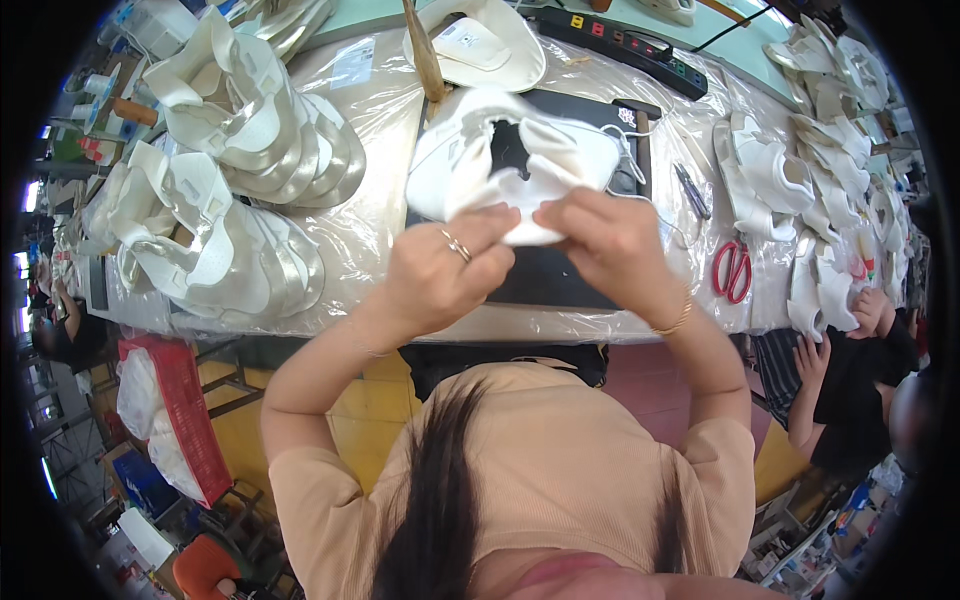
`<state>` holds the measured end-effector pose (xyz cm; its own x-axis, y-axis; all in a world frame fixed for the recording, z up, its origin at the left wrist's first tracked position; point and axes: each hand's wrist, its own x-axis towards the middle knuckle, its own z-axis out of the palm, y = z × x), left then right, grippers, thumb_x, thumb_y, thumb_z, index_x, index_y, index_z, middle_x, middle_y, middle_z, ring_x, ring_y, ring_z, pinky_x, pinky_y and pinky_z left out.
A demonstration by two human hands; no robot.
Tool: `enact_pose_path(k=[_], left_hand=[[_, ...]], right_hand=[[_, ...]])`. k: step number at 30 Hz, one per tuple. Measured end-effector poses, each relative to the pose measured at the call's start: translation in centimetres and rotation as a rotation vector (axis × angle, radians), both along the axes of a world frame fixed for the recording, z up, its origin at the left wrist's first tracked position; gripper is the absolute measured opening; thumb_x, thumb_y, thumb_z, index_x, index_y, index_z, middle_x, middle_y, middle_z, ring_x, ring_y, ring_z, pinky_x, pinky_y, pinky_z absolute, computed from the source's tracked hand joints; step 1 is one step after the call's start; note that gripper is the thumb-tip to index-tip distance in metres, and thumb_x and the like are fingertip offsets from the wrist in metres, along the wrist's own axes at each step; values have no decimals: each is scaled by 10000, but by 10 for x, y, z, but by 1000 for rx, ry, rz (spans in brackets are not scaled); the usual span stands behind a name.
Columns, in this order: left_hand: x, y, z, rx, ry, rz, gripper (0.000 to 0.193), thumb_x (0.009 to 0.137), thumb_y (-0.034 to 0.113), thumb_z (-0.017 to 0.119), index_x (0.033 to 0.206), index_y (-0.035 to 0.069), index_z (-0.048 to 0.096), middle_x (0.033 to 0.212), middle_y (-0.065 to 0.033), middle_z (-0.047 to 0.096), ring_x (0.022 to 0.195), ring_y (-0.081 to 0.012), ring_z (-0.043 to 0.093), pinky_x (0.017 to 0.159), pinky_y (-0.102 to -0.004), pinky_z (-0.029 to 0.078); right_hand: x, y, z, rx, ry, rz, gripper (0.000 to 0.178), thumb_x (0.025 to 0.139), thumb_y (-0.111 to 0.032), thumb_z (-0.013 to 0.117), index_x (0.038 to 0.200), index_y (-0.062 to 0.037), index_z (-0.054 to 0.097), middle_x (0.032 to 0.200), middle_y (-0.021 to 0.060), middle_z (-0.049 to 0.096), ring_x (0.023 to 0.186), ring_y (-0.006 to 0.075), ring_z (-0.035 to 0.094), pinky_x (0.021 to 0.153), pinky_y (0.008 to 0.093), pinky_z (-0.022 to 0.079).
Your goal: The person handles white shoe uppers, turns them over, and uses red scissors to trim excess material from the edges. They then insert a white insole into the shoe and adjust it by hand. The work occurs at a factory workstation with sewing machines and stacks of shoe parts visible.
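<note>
A white shoe upper (588, 158) is held up over a black board (545, 287) on the table. My left hand (450, 262) pinches its near edge just left of the middle, with a ring on one finger. Close beside it, my right hand (612, 248) grips the same edge, thumb and fingers pressed together. Between the hands the edge forms a white flap, and the opening of the upper faces up. A thin white cord (632, 165) lies loosely at its right side. What is under the upper is hidden.
Stacked shoe uppers (205, 240) stand at left; more uppers (765, 165) lie at right. Red-handled scissors (733, 272) and small snips (692, 192) lie right of the board. A power strip (625, 52) and wooden stick (425, 55) are beyond. A co-worker's hand (812, 362) is at far right.
</note>
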<state>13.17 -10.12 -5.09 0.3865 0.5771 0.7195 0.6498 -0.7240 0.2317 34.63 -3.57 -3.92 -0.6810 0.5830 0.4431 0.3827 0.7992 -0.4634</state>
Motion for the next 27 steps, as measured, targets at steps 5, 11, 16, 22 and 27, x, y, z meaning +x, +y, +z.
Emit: enact_pose_path(k=[5, 11, 16, 22, 27], left_hand=[[3, 0, -61, -63, 122, 34, 125, 755, 23, 628, 717, 44, 510, 1044, -111, 703, 830, -194, 700, 561, -278, 495], [9, -24, -94, -197, 121, 92, 116, 749, 25, 633, 743, 33, 517, 1075, -134, 696, 822, -204, 695, 585, -275, 494], [12, -33, -95, -359, 24, 132, 139, 762, 55, 624, 879, 34, 553, 1005, -93, 685, 916, -211, 656, 852, -424, 486], [12, -36, -96, -546, 28, 172, 190, 770, -36, 626, 893, 74, 531, 1116, -95, 689, 905, -189, 666, 942, -443, 357], [12, -29, -90, -617, 20, 193, 216, 729, -34, 637, 889, 92, 563, 864, -40, 703, 774, -158, 658, 902, -429, 369]], right_hand=[[-7, -12, -76, 242, 48, -69, 176, 734, -70, 655, 901, -116, 685, 889, -7, 674, 567, 140, 611, 493, 273, 460], [7, -38, -96, 142, -171, -161, 305, 747, -55, 634, 1040, -105, 699, 1015, -15, 695, 555, 108, 540, 548, 258, 411], [7, -55, -89, 27, -254, -221, 390, 765, -26, 616, 1142, -102, 683, 1089, -32, 684, 595, 117, 467, 690, 278, 388], [3, -53, -85, -45, -285, -253, 365, 786, -20, 635, 1138, -101, 687, 1090, -21, 689, 608, 117, 468, 696, 280, 367], [-2, -53, -85, -79, -270, -293, 335, 790, -13, 649, 1111, -98, 698, 1052, -19, 702, 611, 114, 478, 711, 274, 360]])
